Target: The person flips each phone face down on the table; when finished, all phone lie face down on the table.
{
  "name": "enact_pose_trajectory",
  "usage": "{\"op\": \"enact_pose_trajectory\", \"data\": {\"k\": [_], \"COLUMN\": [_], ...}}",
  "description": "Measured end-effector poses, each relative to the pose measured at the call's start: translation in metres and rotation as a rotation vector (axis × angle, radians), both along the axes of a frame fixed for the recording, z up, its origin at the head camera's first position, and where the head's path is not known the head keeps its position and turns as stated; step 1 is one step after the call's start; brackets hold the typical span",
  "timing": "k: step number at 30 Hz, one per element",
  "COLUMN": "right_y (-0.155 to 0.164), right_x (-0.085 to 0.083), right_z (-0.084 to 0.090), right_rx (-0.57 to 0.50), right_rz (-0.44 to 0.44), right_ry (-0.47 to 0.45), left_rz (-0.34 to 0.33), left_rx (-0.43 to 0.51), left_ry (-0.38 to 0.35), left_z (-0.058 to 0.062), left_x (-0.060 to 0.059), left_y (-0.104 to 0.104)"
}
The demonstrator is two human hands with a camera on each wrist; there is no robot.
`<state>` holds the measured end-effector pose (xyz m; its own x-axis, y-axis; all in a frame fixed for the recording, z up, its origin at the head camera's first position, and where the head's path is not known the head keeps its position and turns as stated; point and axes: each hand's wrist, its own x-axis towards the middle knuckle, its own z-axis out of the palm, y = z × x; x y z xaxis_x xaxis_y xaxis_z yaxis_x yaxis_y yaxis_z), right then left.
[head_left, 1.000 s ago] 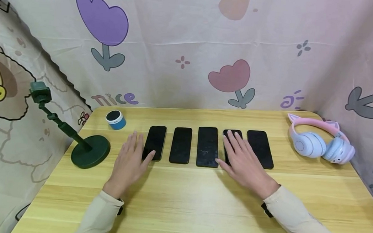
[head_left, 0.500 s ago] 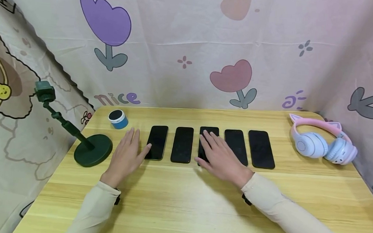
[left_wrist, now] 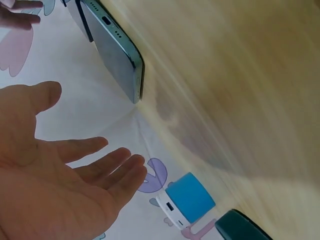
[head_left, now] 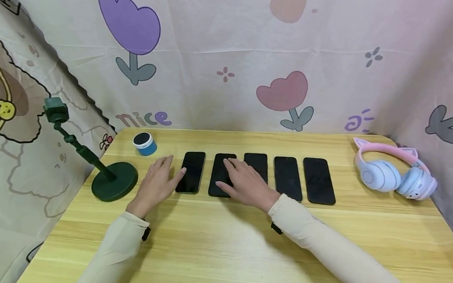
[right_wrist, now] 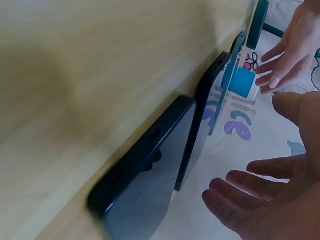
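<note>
Five flat black phones (head_left: 288,178) lay in a row on the pale wooden tabletop (head_left: 220,245). Both hands, left (head_left: 156,185) and right (head_left: 247,185), kept a wide grip, fingers straight. Only the head view showed the pink-and-lilac cat-ear headphones (head_left: 394,171).

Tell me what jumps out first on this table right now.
Five dark phones lie side by side in a row across the wooden table. The right hand is spread flat over the second phone from the left, the left hand open beside the leftmost one. Pink cat-ear headphones sit far right.
</note>
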<state>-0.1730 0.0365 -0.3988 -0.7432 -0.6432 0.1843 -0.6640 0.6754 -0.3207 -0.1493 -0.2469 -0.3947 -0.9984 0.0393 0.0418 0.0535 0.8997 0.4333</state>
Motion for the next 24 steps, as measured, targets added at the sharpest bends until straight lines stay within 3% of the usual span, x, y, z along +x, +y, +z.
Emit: {"op": "enact_pose_trajectory", "data": {"k": [8,24], "right_y": [-0.027,-0.067], "right_x": [-0.01,-0.029], "right_z": [0.003,-0.006], "right_rx": [-0.092,-0.267], "right_rz": [0.015,-0.08], "right_ry": [-0.057,-0.33], "left_rz": [0.02,0.063], "left_rx": [0.032,0.097], "left_ry": [-0.054,-0.108], "left_z": [0.0,-0.004], "left_x": [-0.005,-0.011], "left_y": [0.001,0.003]}}
